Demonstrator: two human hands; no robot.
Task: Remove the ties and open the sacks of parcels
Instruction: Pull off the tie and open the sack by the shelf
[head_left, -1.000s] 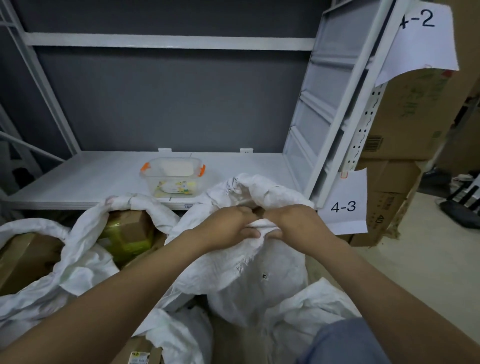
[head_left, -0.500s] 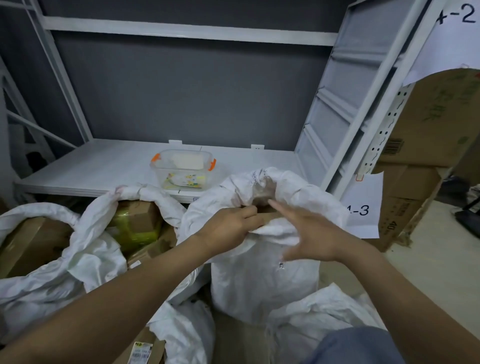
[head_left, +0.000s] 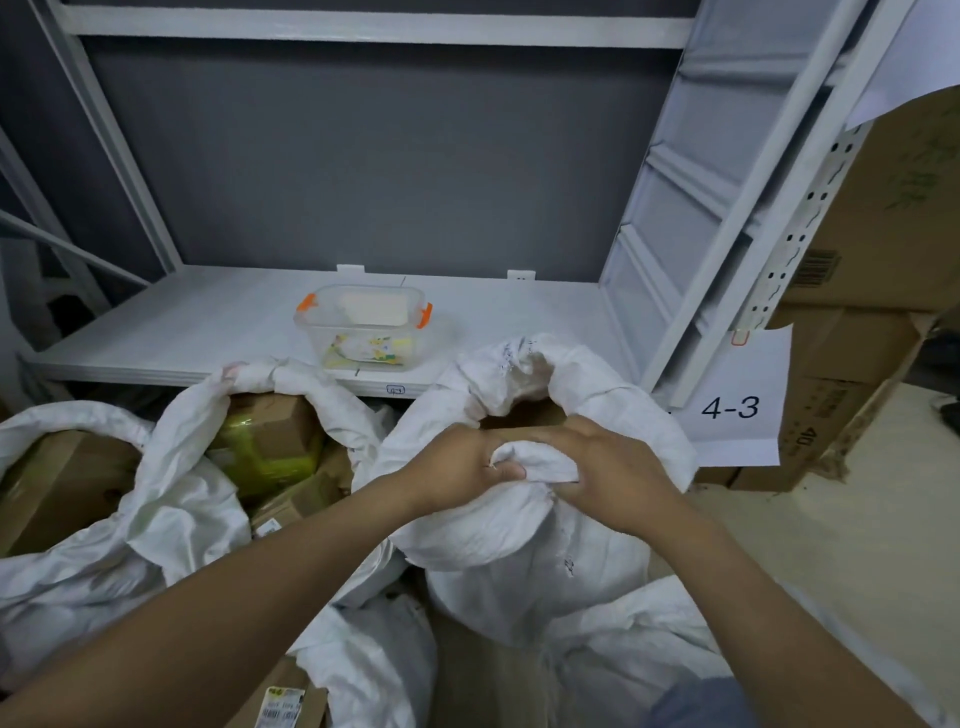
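Observation:
A white woven sack stands in front of me with its mouth open and its rim rolled down; a brown carton shows inside. My left hand and my right hand both grip the near rolled edge of its rim, close together. To the left lie two more white sacks, open, with brown cartons and a yellow-green parcel showing inside. No tie is visible.
A white metal shelf behind the sacks carries a clear plastic box with orange clips. A rack upright with a "4-3" paper label stands at right, with stacked cardboard boxes beyond. Bare floor lies at right.
My right hand, open over the sack's mouth half a second ago, has closed on the rolled rim beside my left hand. The mouth of the sack has opened wider.

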